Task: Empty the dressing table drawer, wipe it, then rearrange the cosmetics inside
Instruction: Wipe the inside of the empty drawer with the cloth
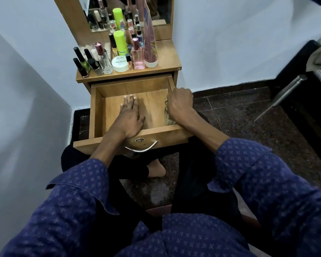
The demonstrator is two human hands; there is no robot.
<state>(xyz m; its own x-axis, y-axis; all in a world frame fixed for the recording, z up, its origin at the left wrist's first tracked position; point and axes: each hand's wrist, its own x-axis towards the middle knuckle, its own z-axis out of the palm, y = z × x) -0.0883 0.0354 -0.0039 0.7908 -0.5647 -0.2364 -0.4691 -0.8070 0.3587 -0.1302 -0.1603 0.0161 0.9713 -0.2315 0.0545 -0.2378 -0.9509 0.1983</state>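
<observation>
Two hands are down in the open drawer (98, 112), which is pulled well out from the dressing table and shows bare wood across its floor. The left hand (129, 115) lies flat on the drawer bottom with its fingers straight and spread, holding nothing; it probably presses there to steady the drawer. The right hand (180, 103) is curled into a closed grip against the right inner wall, around something pale and streaked, most likely a wiping cloth (168, 115), though motion blur makes it hard to name for certain. That would put the job at the wiping step.

The cosmetics stand crowded on the tabletop (167, 58) above the drawer, presumably parked there to keep the drawer free: nail polish bottles (83, 62) at the left, a white jar (120, 64) at the front, a pink perfume bottle (138, 54) and a green-capped can (120, 42) behind. Several more bottles appear only as reflections in the mirror (161, 10), whose top is cut off. The drawer's far corners sit in shadow.
</observation>
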